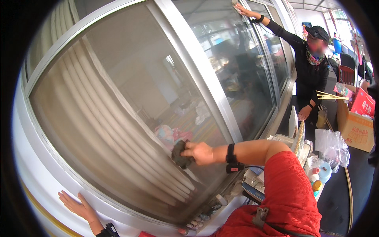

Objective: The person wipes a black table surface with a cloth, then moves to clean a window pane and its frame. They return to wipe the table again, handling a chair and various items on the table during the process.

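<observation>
My right hand (199,153) grips a dark grey cloth (181,154) and presses it to the glass of a sliding window (142,89), low on the left pane. A black wrist strap with a small device is on that forearm. My left hand (77,206) lies with fingers spread on the white wall (50,166) below the window frame, holding nothing. Behind the glass hang pale curtains (97,112), and bedding shows further inside. At the upper right, a co-worker (311,59) in black reaches up and holds a light cloth (237,6) on another pane.
A sill below the glass holds small bottles (221,200). To the right, a black table (334,189) carries bottles (316,185), a plastic bag (333,148), a glass jar (321,117) and a cardboard box (355,127). A long thin stick (349,189) lies along the table.
</observation>
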A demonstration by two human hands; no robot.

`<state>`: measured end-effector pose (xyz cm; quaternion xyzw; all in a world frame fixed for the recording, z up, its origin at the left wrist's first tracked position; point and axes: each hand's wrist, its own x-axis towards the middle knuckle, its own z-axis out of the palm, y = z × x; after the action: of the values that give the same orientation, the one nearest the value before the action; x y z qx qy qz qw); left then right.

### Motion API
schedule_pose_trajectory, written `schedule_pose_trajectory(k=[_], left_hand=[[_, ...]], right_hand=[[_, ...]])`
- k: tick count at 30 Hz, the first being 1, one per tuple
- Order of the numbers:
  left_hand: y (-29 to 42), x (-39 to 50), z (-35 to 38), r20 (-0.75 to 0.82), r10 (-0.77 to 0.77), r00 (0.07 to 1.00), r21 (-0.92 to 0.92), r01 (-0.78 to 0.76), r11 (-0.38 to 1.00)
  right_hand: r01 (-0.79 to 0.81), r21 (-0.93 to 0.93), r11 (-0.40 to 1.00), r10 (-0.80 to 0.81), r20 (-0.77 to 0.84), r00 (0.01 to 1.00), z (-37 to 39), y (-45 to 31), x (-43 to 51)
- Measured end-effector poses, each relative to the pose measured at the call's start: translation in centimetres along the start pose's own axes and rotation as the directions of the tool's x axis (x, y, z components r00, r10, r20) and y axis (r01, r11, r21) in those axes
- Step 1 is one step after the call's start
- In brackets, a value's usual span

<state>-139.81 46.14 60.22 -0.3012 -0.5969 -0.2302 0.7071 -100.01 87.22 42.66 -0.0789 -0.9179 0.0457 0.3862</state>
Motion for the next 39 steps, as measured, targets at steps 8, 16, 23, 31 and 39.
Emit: schedule_pose_trajectory(k=[8, 16, 23, 31, 39], left_hand=[[-0.2, -0.1, 0.0, 0.011, -0.008, 1.0, -0.01, 0.008, 1.0], [-0.4, -0.1, -0.1, 0.026, 0.011, 1.0, 0.02, -0.011, 1.0], [-0.5, 0.2, 0.3, -0.019, 0.038, 0.999, -0.02, -0.038, 0.999], [0.3, 0.4, -0.6, 0.002, 0.048, 0.999, -0.145, -0.047, 0.988], [1.2, 0.2, -1.5, 0.073, -0.043, 0.996, -0.056, 0.047, 0.997]], right_hand=[[-0.12, -0.075, 0.99, 0.027, -0.73, 0.683, -18.3, 2.9, 15.4], [0.025, -0.211, 0.977, -0.179, -0.755, 0.631, -13.8, 1.9, 20.2], [0.495, -0.504, 0.708, -0.586, -0.027, 0.81, -2.8, 1.9, 10.3], [0.085, -0.527, 0.846, -0.407, -0.534, 0.741, -13.9, 9.3, 11.6], [0.529, -0.584, 0.615, -0.639, 0.025, 0.769, -6.4, -0.4, 15.6]])
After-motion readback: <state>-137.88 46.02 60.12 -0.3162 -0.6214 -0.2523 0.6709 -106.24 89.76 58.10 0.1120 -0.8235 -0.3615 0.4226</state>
